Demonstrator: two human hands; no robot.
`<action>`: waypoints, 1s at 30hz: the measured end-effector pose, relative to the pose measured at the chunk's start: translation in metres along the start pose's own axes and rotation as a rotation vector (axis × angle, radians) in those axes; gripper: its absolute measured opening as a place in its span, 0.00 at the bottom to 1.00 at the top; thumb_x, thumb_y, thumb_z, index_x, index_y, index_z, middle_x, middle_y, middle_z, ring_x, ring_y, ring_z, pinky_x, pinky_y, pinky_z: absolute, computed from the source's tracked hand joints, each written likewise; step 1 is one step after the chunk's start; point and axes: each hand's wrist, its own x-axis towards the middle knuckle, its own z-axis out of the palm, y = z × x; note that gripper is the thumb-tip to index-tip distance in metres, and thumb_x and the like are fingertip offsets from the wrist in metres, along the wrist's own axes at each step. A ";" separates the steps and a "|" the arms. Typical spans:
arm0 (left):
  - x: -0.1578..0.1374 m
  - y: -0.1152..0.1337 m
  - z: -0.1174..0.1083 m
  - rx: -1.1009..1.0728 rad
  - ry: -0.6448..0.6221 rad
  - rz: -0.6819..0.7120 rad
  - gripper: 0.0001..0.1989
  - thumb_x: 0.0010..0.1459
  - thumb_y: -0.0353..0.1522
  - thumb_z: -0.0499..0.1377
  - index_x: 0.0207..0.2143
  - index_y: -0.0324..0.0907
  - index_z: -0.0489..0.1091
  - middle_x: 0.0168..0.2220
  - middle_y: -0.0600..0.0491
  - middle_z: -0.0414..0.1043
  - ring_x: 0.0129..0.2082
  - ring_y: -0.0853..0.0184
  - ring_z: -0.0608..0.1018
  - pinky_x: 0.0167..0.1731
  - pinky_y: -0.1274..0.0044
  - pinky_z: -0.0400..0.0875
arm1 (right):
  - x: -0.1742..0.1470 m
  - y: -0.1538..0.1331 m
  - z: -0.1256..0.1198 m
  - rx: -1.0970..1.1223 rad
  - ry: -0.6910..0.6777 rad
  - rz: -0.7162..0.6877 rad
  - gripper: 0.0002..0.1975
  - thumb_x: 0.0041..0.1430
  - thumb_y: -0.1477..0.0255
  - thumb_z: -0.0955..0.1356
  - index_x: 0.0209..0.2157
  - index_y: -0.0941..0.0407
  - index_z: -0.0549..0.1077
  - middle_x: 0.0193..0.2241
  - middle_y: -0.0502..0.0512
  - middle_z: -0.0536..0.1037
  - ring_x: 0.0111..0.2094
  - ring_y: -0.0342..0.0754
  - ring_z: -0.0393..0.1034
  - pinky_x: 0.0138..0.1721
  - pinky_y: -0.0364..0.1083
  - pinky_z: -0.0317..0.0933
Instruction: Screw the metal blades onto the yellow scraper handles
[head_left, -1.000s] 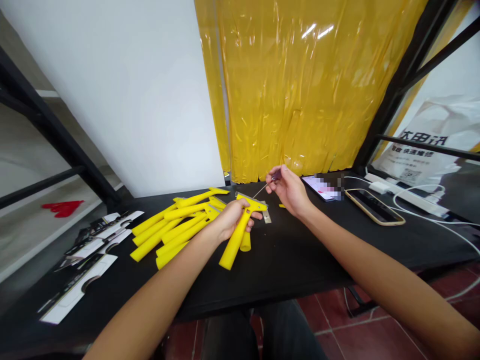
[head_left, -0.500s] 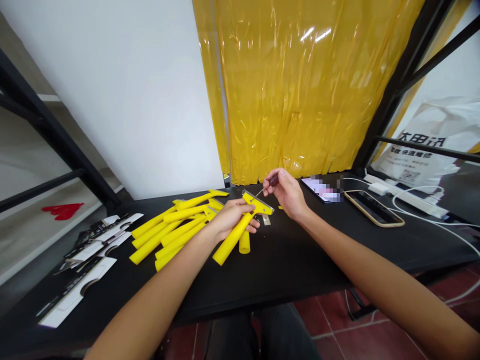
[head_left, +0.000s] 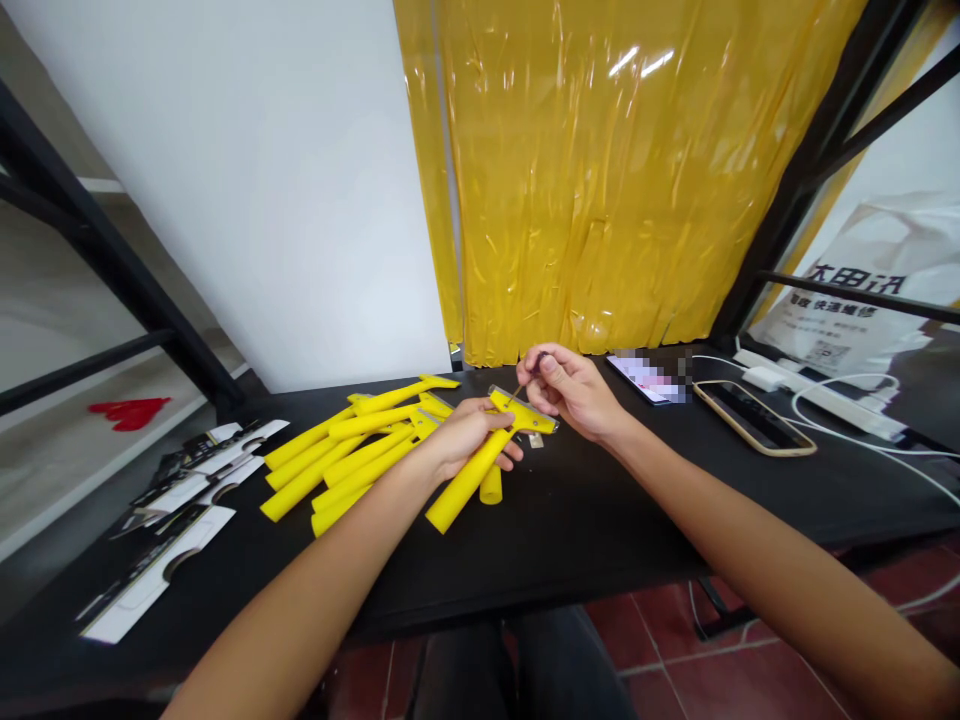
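Note:
My left hand [head_left: 469,440] grips a yellow scraper [head_left: 474,478] near its head, the hollow handle pointing down toward me. My right hand [head_left: 570,390] is closed around the dark handle of a screwdriver [head_left: 519,390], its thin shaft slanting down to the scraper's head beside a screw. Whether the tip sits in a screw is too small to tell. Beneath the held scraper lies another yellow handle [head_left: 491,486], partly covered. A small metal plate [head_left: 535,440] lies on the black table just right of it. Several more yellow scrapers [head_left: 360,450] are piled left of my left hand, partly behind my forearm.
White and black card sleeves [head_left: 161,580] lie at the table's left. At the right are a lit phone [head_left: 641,378], a dark phone in a tan case [head_left: 754,418], and a power strip [head_left: 825,395] with white cables. A yellow plastic curtain [head_left: 585,200] hangs behind.
My right hand has shifted slightly left and its fingers have turned around the screwdriver handle. The scraper stays in my left hand, its head moved slightly right in view.

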 end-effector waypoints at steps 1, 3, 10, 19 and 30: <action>0.000 -0.001 0.000 0.013 -0.019 0.006 0.04 0.60 0.27 0.59 0.38 0.35 0.68 0.39 0.39 0.78 0.22 0.64 0.80 0.17 0.75 0.75 | 0.000 -0.001 -0.001 -0.003 -0.006 0.009 0.13 0.68 0.59 0.67 0.39 0.55 0.71 0.33 0.50 0.73 0.20 0.35 0.61 0.19 0.40 0.49; -0.001 -0.002 -0.001 0.044 -0.068 0.009 0.05 0.59 0.27 0.61 0.37 0.36 0.69 0.37 0.40 0.78 0.21 0.65 0.80 0.15 0.78 0.73 | -0.001 -0.004 -0.002 -0.011 -0.024 0.034 0.15 0.67 0.58 0.66 0.38 0.56 0.72 0.31 0.49 0.71 0.20 0.36 0.59 0.21 0.41 0.49; -0.003 0.004 -0.005 0.045 -0.061 0.065 0.05 0.60 0.28 0.60 0.38 0.36 0.68 0.37 0.41 0.78 0.21 0.67 0.79 0.16 0.79 0.72 | -0.002 -0.008 0.002 0.089 0.054 0.009 0.15 0.66 0.56 0.68 0.38 0.54 0.68 0.28 0.47 0.69 0.21 0.37 0.54 0.23 0.41 0.46; -0.004 0.003 -0.003 0.061 -0.067 0.128 0.12 0.59 0.30 0.62 0.43 0.41 0.62 0.37 0.46 0.77 0.21 0.68 0.79 0.15 0.81 0.68 | -0.002 -0.006 0.003 0.043 -0.007 0.013 0.17 0.67 0.55 0.66 0.37 0.55 0.74 0.36 0.53 0.74 0.24 0.39 0.58 0.26 0.43 0.56; -0.001 -0.004 0.002 0.122 -0.048 0.071 0.09 0.61 0.29 0.59 0.42 0.40 0.62 0.37 0.43 0.78 0.21 0.65 0.80 0.15 0.79 0.70 | 0.001 0.000 0.002 0.023 0.077 0.029 0.17 0.65 0.54 0.67 0.36 0.54 0.73 0.31 0.53 0.75 0.26 0.41 0.58 0.29 0.44 0.60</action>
